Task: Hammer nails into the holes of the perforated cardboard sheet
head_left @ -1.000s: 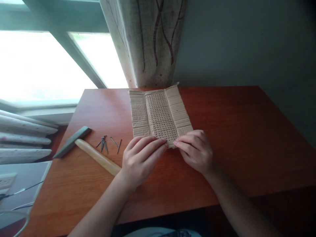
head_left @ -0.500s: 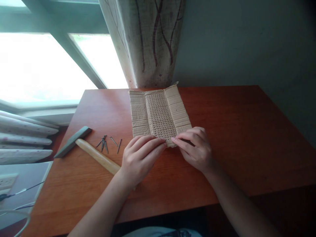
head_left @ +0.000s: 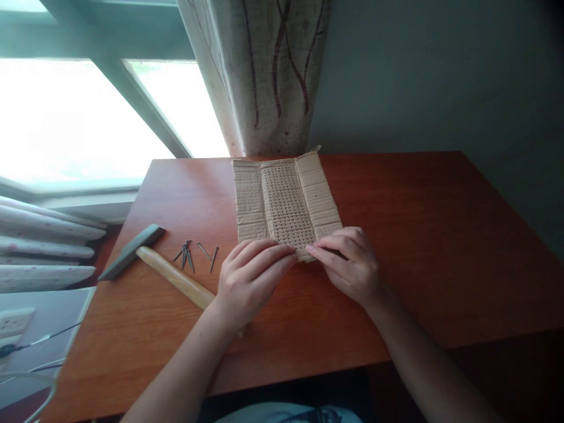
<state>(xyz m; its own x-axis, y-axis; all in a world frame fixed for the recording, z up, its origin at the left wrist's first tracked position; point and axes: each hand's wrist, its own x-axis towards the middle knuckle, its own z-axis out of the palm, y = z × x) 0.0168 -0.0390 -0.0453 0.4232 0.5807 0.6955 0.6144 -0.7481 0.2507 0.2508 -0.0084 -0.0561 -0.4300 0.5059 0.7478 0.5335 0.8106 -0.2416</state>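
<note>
A flat piece of tan cardboard [head_left: 286, 200] lies on the brown wooden table [head_left: 418, 235]. Its middle strip is full of small holes and a folded flap lies on each side. My left hand [head_left: 251, 282] rests on the cardboard's near edge, fingers pressed together over it. My right hand [head_left: 350, 261] pinches the same edge at its right corner with curled fingers. The fingertips of the two hands nearly meet.
A hammer [head_left: 171, 276] with a wooden handle lies to the left of my left hand, with several loose nails [head_left: 194, 254] beside it. A patterned curtain [head_left: 268, 76] hangs behind the table, next to a bright window [head_left: 66, 117]. A white socket strip [head_left: 13, 322] sits off the table's left edge.
My right hand has shifted slightly up and left along the cardboard's near edge. My left hand and the cardboard have barely moved.
</note>
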